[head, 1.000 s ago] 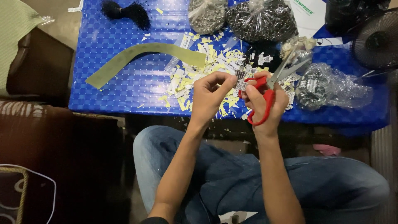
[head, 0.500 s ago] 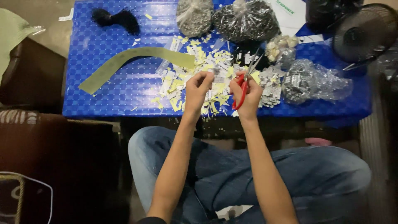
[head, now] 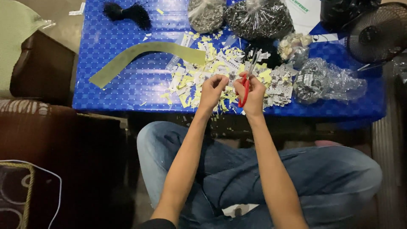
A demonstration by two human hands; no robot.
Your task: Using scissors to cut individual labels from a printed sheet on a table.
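One red-handled scissors (head: 247,80) points upward, away from the person.

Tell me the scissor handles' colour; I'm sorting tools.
Red, on the scissors in the right hand; head view.

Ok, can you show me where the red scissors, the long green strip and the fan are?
red scissors (head: 244,91), head view, on the red handle loop.
long green strip (head: 146,53), head view, on its middle bend.
fan (head: 378,32), head view, on the black grille.

Both forearms reach forward side by side, bare to the elbow. The left hand (head: 212,90) pinches with curled fingers; the right hand (head: 253,94) is closed in a grip, knuckles up, just beside it.
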